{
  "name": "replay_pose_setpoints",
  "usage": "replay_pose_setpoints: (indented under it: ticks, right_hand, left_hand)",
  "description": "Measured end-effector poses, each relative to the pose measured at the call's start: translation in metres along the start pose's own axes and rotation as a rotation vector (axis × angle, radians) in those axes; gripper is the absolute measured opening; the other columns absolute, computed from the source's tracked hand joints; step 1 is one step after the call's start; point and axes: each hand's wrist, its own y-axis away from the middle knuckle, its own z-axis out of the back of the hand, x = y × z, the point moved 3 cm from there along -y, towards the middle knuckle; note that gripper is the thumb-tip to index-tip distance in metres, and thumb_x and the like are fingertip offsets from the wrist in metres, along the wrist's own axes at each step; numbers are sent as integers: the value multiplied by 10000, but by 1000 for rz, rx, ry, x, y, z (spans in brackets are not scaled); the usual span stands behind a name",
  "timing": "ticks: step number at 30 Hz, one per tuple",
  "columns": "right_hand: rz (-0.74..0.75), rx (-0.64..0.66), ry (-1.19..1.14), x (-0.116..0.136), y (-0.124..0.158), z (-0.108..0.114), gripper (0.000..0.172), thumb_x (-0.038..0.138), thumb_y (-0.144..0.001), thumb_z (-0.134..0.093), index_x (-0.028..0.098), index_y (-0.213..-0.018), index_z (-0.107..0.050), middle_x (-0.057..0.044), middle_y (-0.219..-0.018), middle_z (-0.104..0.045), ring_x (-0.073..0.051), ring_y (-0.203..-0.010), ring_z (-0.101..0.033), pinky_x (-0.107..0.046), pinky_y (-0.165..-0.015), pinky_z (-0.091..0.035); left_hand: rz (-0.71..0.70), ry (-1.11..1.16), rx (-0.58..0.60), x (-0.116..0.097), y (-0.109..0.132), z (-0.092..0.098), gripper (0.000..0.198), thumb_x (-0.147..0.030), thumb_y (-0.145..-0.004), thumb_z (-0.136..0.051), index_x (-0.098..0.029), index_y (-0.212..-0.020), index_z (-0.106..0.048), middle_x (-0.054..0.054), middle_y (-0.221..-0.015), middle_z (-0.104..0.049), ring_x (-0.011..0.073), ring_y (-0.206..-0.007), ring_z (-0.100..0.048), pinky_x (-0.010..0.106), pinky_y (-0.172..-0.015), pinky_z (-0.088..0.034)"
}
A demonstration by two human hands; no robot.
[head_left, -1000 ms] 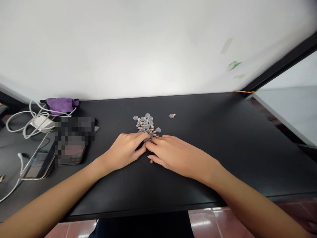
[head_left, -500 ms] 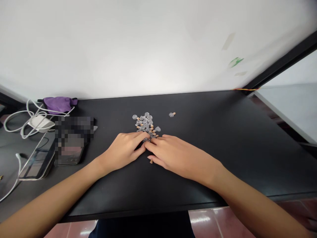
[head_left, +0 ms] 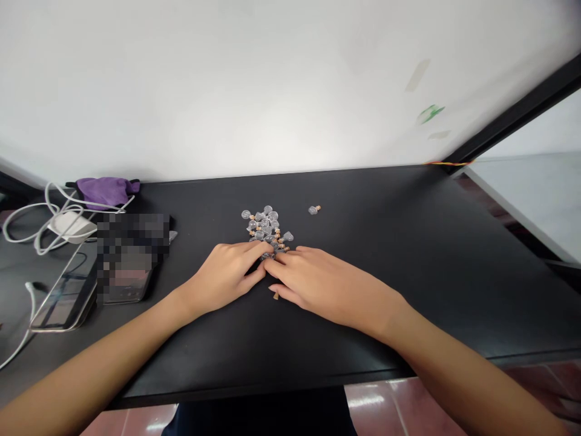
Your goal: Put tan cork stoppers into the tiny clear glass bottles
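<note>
Bottle heap [head_left: 267,229] just beyond left hand [head_left: 227,275] and right hand [head_left: 318,281], touching narrowed fingertips; grip hidden, cannot tell. One heap, uncountable; one stray bottle [head_left: 314,209]; one cork [head_left: 275,295] beside right thumb.

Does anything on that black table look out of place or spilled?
Two small things. One tiny corked bottle lies alone, apart to the right of the pile of bottles. What looks like a loose cork lies on the table by the right hand, in no bottle.
</note>
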Motion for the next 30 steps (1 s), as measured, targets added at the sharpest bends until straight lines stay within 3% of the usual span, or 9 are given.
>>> replay_pose_setpoints:
  ticks: [16, 30]
  right_hand:
    - [-25, 52, -20, -1, -3, 2, 94, 249, -1028, -592, 164, -1059, -619, -78, -1048, -734, -260, -945, -710, -391, -809, -513]
    - [-38, 46, -72, -5, -6, 2, 87, 270, -1022, -612, 189, -989, -621, -40, -974, -741, -228, -852, -706, -334, -724, -455]
  left_hand:
    - [4, 0, -14, -1, -1, 2, 133, -228, -1017, -522, -228, -1124, -601, -35, -850, -675, 131, -706, -636, 249, -625, -367]
    - [3, -5, -6, 0, -1, 0, 124, -230, -1017, -520, -227, -1119, -591, -22, -880, -686, 138, -715, -643, 255, -619, -351]
